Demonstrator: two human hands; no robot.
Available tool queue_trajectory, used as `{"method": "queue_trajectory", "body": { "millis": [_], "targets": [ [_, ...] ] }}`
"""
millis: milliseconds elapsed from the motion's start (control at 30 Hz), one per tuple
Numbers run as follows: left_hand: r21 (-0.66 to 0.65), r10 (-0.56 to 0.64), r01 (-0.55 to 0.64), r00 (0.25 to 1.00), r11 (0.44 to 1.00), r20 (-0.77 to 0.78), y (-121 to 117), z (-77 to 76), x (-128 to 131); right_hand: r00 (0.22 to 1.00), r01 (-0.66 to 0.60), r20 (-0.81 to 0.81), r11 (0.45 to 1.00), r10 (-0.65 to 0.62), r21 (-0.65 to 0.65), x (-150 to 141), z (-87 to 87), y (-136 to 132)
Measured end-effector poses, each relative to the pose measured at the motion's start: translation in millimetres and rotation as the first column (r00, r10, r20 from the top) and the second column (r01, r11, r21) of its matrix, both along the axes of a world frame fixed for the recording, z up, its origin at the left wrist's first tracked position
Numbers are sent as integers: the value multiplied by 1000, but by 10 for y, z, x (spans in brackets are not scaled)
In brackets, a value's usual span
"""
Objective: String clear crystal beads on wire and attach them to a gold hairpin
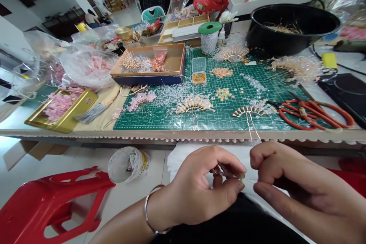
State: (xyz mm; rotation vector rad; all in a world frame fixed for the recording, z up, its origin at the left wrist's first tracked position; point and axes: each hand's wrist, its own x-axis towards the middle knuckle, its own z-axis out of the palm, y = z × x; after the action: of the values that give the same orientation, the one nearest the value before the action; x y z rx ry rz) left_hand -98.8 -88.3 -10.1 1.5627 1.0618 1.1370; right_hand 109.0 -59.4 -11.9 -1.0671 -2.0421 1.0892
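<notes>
Both hands work low over my lap, below the table edge. My left hand (204, 187), with a silver bangle on the wrist, pinches a small beaded wire piece (228, 173) between thumb and fingers. My right hand (288, 183) is curled, its fingertips meeting the same piece from the right. Just above, on the green cutting mat (228, 110), lie fan-shaped beaded hair ornaments: a gold one (248, 111) nearest my hands, a pink and yellow one (193, 103) and a pink one (141, 99).
Orange-handled scissors (311, 114) lie at the mat's right. A black pot (291, 26), a cardboard tray of beads (150, 63), a gold tin of pink flowers (63, 108) and plastic bags crowd the table. A red plastic stool (48, 206) and a white cup (128, 164) sit on the floor, left.
</notes>
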Motion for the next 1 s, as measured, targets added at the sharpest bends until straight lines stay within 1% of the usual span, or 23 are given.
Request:
{"method": "queue_trajectory", "body": {
  "millis": [133,167,233,367,400,433,500,600,667,700,767,833,867,933,967,1000],
  "targets": [
    [-7,6,-6,1000,1000,8,-5,11,17,999,-11,-44,990,5,-140,62,-86,27],
    [-5,6,-6,1000,1000,5,-8,15,20,999,-18,-50,987,10,-157,70,-101,27],
    [15,9,-9,1000,1000,-23,-16,23,24,998,-19,-58,990,11,-139,73,-112,14],
    [154,29,-9,991,988,-131,-27,38,23,999,-17,-50,999,19,27,65,-75,-46],
    [190,27,3,987,982,-158,-28,42,21,999,-24,-44,999,26,46,65,-64,-58],
    [219,20,21,983,976,-180,-29,48,20,999,-35,-39,998,37,50,68,-58,-67],
    [247,2,53,976,967,-216,-30,60,16,997,-64,-34,998,64,15,73,-57,-72],
    [238,-29,90,969,967,-245,-37,80,7,992,-118,-51,991,115,-61,73,-81,-65],
    [197,-52,103,968,975,-245,-51,96,-2,987,-153,-63,987,149,-58,61,-93,-62],
    [167,-65,106,969,980,-237,-60,105,-6,986,-160,-59,987,158,-28,52,-95,-64],
    [65,-87,101,978,993,-191,-79,125,-16,985,-167,-30,982,170,88,34,-91,-71],
    [-118,-124,115,990,986,-70,-92,138,-27,984,-176,21,957,176,231,26,-78,-77],
    [-229,-134,136,991,964,26,-93,138,-33,983,-183,48,935,177,305,29,-71,-77],
    [-426,-108,207,963,881,245,-79,123,-51,979,-203,96,874,179,442,49,-57,-70],
    [-489,-76,245,938,837,339,-65,109,-64,977,-213,115,840,179,499,65,-51,-63],
    [-527,-41,269,914,806,404,-47,93,-78,975,-223,131,806,180,549,84,-46,-56]
  ]
}}
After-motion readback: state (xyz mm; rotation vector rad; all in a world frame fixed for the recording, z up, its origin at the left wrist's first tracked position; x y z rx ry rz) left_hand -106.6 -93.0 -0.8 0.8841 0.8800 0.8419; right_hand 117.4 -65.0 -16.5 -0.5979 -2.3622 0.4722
